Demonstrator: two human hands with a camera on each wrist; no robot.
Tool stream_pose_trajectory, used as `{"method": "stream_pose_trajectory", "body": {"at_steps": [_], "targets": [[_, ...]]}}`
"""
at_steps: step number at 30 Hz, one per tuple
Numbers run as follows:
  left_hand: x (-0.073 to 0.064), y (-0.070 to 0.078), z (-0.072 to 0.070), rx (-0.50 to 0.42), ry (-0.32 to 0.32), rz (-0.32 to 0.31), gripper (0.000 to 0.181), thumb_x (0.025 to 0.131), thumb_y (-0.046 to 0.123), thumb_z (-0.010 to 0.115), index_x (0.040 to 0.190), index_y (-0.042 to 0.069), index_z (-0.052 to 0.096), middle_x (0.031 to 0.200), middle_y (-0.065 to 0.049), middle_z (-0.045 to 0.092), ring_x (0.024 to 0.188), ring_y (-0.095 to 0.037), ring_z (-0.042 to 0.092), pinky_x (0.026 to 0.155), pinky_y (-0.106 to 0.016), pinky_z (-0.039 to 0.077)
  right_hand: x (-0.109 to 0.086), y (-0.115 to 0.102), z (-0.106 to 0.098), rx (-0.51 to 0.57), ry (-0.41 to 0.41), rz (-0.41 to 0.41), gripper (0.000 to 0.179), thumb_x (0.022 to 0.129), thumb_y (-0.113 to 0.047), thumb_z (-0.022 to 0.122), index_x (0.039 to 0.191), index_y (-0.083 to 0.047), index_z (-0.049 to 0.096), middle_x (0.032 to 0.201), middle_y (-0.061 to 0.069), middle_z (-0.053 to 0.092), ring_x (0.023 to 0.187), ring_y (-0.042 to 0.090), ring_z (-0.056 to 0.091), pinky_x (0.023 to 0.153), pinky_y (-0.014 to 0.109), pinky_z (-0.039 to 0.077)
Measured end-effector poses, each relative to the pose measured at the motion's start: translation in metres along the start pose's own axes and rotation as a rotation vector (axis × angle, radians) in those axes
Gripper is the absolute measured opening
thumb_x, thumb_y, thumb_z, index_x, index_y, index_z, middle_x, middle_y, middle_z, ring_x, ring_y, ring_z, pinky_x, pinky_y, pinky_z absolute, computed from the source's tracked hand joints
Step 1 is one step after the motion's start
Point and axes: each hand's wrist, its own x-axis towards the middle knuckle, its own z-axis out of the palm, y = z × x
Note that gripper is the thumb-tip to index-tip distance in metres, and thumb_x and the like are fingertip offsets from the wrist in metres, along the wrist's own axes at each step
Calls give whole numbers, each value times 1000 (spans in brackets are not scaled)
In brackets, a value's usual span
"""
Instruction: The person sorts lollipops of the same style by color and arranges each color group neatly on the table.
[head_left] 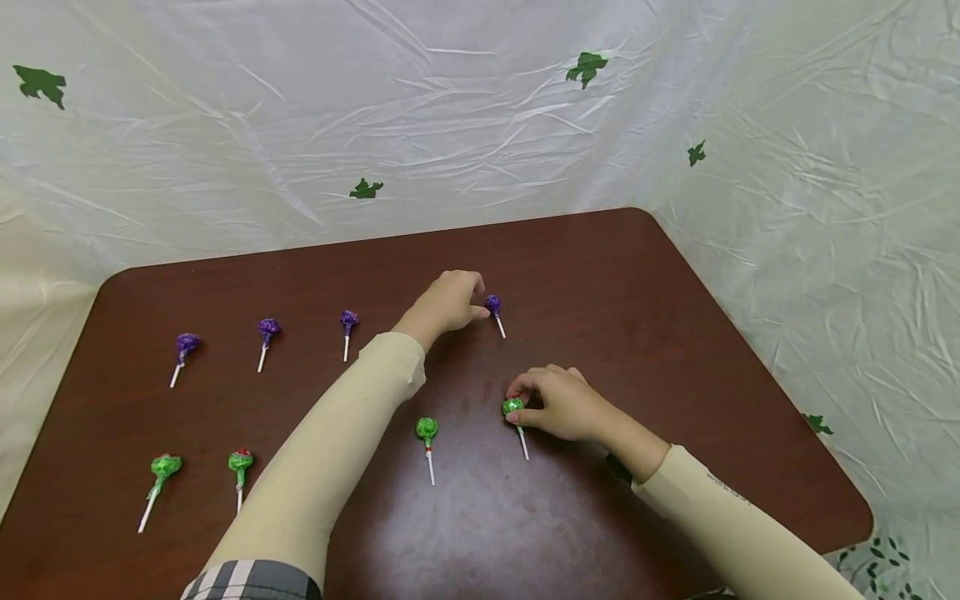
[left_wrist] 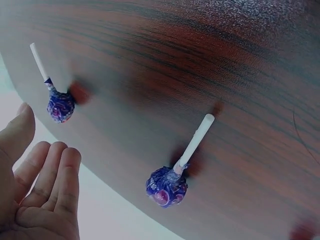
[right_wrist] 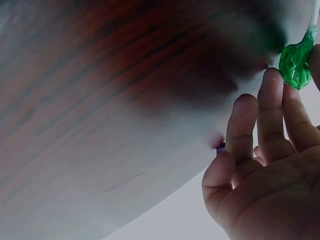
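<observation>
My right hand [head_left: 562, 404] pinches the candy head of a green lollipop [head_left: 513, 406] between thumb and fingers, its white stick pointing toward me. In the right wrist view the green wrapper [right_wrist: 296, 65] shows at the fingertips. Farther back, my left hand [head_left: 447, 304] is beside a purple lollipop [head_left: 492, 304], fingers loosely bent. A gap shows between that hand and the purple lollipop [left_wrist: 61, 106] in the left wrist view. Another green lollipop [head_left: 427, 429] lies left of the right hand.
Three purple lollipops, one of them nearest the left forearm [head_left: 348, 319], lie in a back row on the brown table [head_left: 600, 275]. Two green lollipops [head_left: 165, 467] lie at front left, one stick partly behind the left sleeve [head_left: 330, 458]. White sheeting [head_left: 450, 108] hangs behind the table.
</observation>
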Motion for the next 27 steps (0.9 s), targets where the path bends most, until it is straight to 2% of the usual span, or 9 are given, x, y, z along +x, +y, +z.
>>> {"method": "stream_pose_trajectory", "body": {"at_steps": [5, 21, 27], "targets": [[0, 2, -2, -2, 1, 20, 42, 95, 27, 69, 128, 4, 58, 124, -11, 63, 112, -24, 59, 98, -39, 50, 0, 1, 0, -5, 5, 1, 17, 86, -37, 77, 99, -28, 71, 90, -17, 65, 92, 11, 57, 80, 36, 36], [0, -1, -8, -52, 46, 24, 40, 96, 24, 67, 130, 4, 58, 129, -14, 62, 118, -26, 59, 100, -40, 49, 1, 7, -4, -37, -1, 1, 21, 87, -40, 76, 103, -27, 71, 92, -16, 65, 94, 11, 59, 81, 38, 36], [-1, 0, -10, -52, 44, 19, 40, 96, 24, 67, 129, 4, 58, 128, -13, 62, 119, -26, 58, 101, -40, 49, 1, 10, -7, -59, 18, -6, 21, 85, -40, 77, 102, -28, 72, 90, -16, 65, 92, 11, 59, 79, 37, 34]]}}
